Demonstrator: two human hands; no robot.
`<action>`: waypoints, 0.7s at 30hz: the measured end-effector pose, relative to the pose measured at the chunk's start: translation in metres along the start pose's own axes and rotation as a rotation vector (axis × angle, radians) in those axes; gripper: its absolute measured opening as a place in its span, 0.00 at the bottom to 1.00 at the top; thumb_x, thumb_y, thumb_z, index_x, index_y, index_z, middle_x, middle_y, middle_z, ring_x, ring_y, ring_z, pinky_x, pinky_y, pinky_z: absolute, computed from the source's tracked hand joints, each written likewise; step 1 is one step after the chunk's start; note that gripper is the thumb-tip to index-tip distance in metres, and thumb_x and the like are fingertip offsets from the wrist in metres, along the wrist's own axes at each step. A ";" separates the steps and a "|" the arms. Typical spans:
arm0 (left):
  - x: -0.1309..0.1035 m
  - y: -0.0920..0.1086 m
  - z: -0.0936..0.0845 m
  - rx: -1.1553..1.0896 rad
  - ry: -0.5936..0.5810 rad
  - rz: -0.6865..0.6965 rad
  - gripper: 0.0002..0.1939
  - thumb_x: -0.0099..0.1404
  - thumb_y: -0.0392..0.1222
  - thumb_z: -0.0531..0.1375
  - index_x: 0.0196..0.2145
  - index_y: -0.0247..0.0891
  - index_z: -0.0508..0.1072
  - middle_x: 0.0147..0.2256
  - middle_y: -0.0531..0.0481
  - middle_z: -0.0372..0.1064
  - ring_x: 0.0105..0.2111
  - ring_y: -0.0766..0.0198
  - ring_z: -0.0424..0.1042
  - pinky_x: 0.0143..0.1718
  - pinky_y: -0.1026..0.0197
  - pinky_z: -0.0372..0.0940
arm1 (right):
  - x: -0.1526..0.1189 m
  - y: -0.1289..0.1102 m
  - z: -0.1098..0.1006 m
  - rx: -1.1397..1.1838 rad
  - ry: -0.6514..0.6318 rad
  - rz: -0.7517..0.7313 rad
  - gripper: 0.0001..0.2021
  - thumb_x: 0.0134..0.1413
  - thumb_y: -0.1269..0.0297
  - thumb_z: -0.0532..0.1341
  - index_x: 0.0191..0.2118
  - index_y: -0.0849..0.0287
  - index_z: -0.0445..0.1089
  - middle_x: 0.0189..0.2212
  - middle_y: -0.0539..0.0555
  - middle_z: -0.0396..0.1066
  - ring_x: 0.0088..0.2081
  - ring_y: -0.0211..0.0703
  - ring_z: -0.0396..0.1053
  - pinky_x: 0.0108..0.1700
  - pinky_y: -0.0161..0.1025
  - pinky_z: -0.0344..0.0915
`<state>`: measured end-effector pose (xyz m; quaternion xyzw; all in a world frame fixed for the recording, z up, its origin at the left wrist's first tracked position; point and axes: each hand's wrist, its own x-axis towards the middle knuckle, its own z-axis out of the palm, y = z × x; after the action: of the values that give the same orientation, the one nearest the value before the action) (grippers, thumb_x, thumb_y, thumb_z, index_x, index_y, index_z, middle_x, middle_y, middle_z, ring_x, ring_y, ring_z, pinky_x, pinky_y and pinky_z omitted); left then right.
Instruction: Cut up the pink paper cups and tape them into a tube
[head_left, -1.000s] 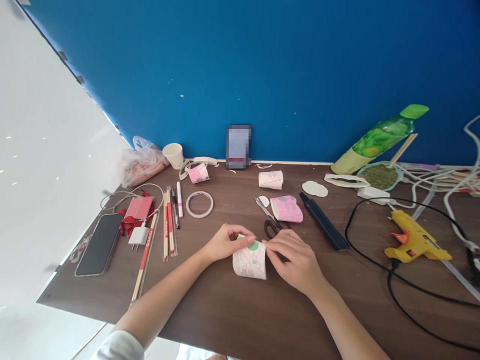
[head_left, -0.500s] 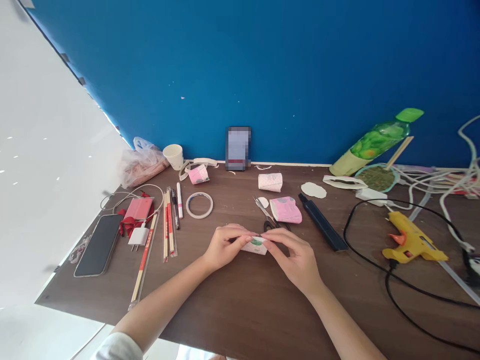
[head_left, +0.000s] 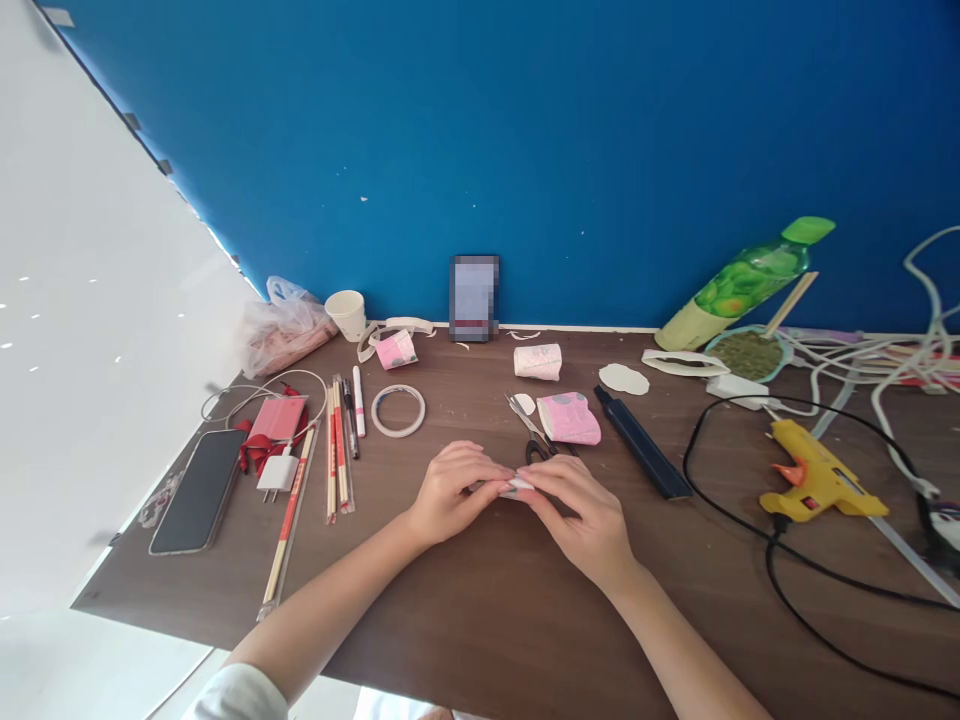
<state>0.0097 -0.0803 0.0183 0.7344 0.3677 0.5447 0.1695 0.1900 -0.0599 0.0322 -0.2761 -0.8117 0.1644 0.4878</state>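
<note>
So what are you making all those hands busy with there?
Someone's left hand and right hand are pinching a small patterned piece of paper between their fingers, just above the table. The hands hide most of it. The scissors lie just beyond the hands, beside a pink paper piece. The yellow glue gun lies off to the right, untouched.

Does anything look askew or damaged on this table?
The pink paper cup beside the scissors lies on its side, looking squashed rather than round. White cables lie tangled behind the glue gun. No spill visible.
</note>
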 end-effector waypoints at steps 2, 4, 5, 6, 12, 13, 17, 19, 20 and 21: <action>-0.001 0.001 0.000 0.043 -0.008 0.017 0.03 0.62 0.35 0.59 0.34 0.37 0.73 0.32 0.49 0.77 0.32 0.66 0.74 0.45 0.57 0.65 | 0.000 -0.001 0.000 -0.018 0.019 -0.013 0.11 0.48 0.76 0.64 0.38 0.54 0.71 0.32 0.53 0.74 0.32 0.41 0.70 0.36 0.43 0.67; -0.003 0.001 0.000 0.080 -0.016 0.041 0.03 0.62 0.34 0.58 0.34 0.38 0.72 0.32 0.50 0.77 0.32 0.66 0.74 0.46 0.57 0.64 | 0.000 -0.002 0.001 -0.023 0.025 -0.033 0.12 0.47 0.77 0.64 0.37 0.55 0.70 0.32 0.53 0.73 0.33 0.41 0.70 0.36 0.43 0.67; -0.004 0.001 0.000 0.099 -0.020 0.054 0.03 0.62 0.34 0.58 0.34 0.38 0.72 0.32 0.50 0.77 0.32 0.66 0.74 0.45 0.58 0.64 | 0.000 -0.002 0.001 -0.019 0.025 -0.041 0.11 0.47 0.78 0.64 0.36 0.55 0.70 0.31 0.53 0.73 0.33 0.41 0.69 0.36 0.43 0.67; -0.004 0.000 0.000 0.117 -0.023 0.064 0.03 0.62 0.34 0.58 0.34 0.38 0.72 0.32 0.51 0.77 0.32 0.66 0.74 0.45 0.58 0.64 | 0.000 -0.002 0.002 -0.015 0.023 -0.046 0.11 0.47 0.78 0.64 0.36 0.55 0.70 0.31 0.52 0.73 0.32 0.41 0.69 0.36 0.43 0.67; -0.005 -0.001 0.000 0.177 -0.058 0.093 0.04 0.63 0.35 0.57 0.36 0.38 0.71 0.33 0.50 0.76 0.34 0.65 0.73 0.45 0.57 0.64 | -0.003 0.000 0.003 -0.061 0.009 -0.064 0.09 0.50 0.77 0.62 0.35 0.56 0.69 0.28 0.52 0.73 0.29 0.41 0.68 0.33 0.43 0.64; -0.005 -0.002 0.000 0.184 -0.064 0.097 0.04 0.63 0.36 0.57 0.36 0.38 0.71 0.33 0.50 0.76 0.34 0.65 0.73 0.44 0.57 0.64 | -0.003 0.001 0.003 -0.071 0.000 -0.066 0.08 0.50 0.77 0.61 0.35 0.56 0.69 0.27 0.52 0.72 0.29 0.41 0.67 0.33 0.43 0.64; -0.004 -0.004 0.000 0.244 -0.089 0.134 0.05 0.62 0.37 0.58 0.37 0.39 0.72 0.33 0.51 0.76 0.36 0.65 0.72 0.45 0.58 0.63 | -0.006 0.002 0.003 -0.092 -0.040 -0.080 0.08 0.51 0.78 0.61 0.34 0.57 0.68 0.27 0.52 0.71 0.29 0.40 0.66 0.33 0.43 0.63; -0.005 -0.005 -0.001 0.286 -0.082 0.161 0.04 0.63 0.37 0.58 0.36 0.40 0.72 0.33 0.52 0.76 0.36 0.65 0.72 0.46 0.58 0.62 | -0.008 0.003 0.003 -0.083 -0.037 -0.091 0.10 0.49 0.80 0.61 0.35 0.58 0.68 0.27 0.52 0.71 0.29 0.40 0.66 0.34 0.44 0.63; -0.005 -0.006 -0.001 0.301 -0.070 0.171 0.04 0.63 0.37 0.58 0.35 0.40 0.72 0.33 0.52 0.76 0.36 0.66 0.73 0.47 0.58 0.61 | -0.008 0.003 0.003 -0.070 -0.032 -0.096 0.10 0.49 0.80 0.62 0.35 0.58 0.68 0.27 0.52 0.72 0.29 0.40 0.67 0.34 0.44 0.64; -0.006 -0.006 -0.001 0.310 -0.054 0.179 0.03 0.62 0.37 0.58 0.35 0.40 0.72 0.32 0.53 0.76 0.37 0.66 0.73 0.47 0.59 0.61 | -0.008 0.003 0.003 -0.052 -0.027 -0.098 0.11 0.48 0.80 0.62 0.36 0.58 0.68 0.28 0.52 0.72 0.30 0.40 0.67 0.35 0.44 0.64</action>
<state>0.0059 -0.0804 0.0109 0.7959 0.3756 0.4746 0.0149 0.1913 -0.0625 0.0236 -0.2463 -0.8347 0.1228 0.4771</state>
